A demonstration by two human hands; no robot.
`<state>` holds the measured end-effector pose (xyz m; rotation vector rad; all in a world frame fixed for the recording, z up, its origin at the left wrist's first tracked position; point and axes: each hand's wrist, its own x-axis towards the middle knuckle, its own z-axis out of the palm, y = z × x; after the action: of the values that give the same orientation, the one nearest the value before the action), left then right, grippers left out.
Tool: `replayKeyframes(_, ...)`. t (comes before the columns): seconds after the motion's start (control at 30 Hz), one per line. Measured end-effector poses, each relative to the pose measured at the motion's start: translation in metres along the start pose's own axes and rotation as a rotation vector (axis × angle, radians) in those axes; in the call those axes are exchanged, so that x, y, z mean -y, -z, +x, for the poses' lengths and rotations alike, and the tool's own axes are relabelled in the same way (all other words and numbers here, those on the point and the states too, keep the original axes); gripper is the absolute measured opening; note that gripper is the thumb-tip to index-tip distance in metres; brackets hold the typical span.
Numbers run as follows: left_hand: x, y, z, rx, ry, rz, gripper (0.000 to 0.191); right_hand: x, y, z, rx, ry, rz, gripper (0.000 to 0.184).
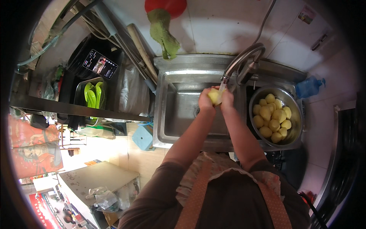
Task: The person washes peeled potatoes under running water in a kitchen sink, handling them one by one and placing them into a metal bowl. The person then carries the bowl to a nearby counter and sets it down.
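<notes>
Water runs from the curved metal faucet (pixel 238 58) onto a peeled potato (pixel 214 96) held between my two hands. My left hand (pixel 206 99) grips its left side. Around the right side curls my right hand (pixel 227 98), close under the spout. Both hands are above the stainless steel sink basin (pixel 183 114), whose drain (pixel 197 111) partly shows beside my left wrist. To the right, a round steel bowl (pixel 297 126) holds several peeled potatoes (pixel 274 125).
A blue plastic bottle (pixel 310 86) stands beyond the bowl. A green cloth (pixel 164 33) hangs on the tiled wall. Left of the sink are a wooden stick (pixel 141 48), a lit phone (pixel 100 63) and green spoons (pixel 93 96) in a container. A blue stool (pixel 143 138) stands on the floor.
</notes>
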<state>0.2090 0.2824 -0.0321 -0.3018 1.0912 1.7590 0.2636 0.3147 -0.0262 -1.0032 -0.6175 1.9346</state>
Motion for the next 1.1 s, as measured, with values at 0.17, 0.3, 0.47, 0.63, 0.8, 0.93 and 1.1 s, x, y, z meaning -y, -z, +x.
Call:
replayKeyframes(0.17,-0.01,-0.006,-0.012,0.208,0.069,-0.186,0.025,0.002,0.004,-0.002,0.113,0.162,-0.136,0.035)
replayKeyframes(0.3,-0.01,-0.006,-0.013,0.16,-0.135,0.103,0.027,0.004,0.005,0.005,0.142,0.223,-0.119,0.033)
replayKeyframes(0.47,-0.013,-0.009,-0.026,0.1,-0.014,0.222,0.028,0.015,0.009,0.023,-0.052,0.163,-0.432,0.028)
replayKeyframes(0.63,-0.022,-0.014,-0.027,0.298,0.046,-0.134,0.036,0.011,0.005,0.009,-0.158,0.115,-0.297,0.029)
replayKeyframes(0.8,-0.024,-0.011,-0.019,0.039,0.057,0.197,0.041,0.008,-0.008,-0.012,-0.008,0.486,-0.495,0.029)
replayKeyframes(0.93,-0.022,-0.006,-0.014,0.146,0.078,0.299,0.044,0.022,-0.01,-0.002,0.082,0.487,-1.024,0.027)
replayKeyframes(1.1,-0.003,-0.001,-0.004,0.247,0.139,-0.013,0.042,0.018,-0.005,0.018,0.031,0.052,-0.73,0.02)
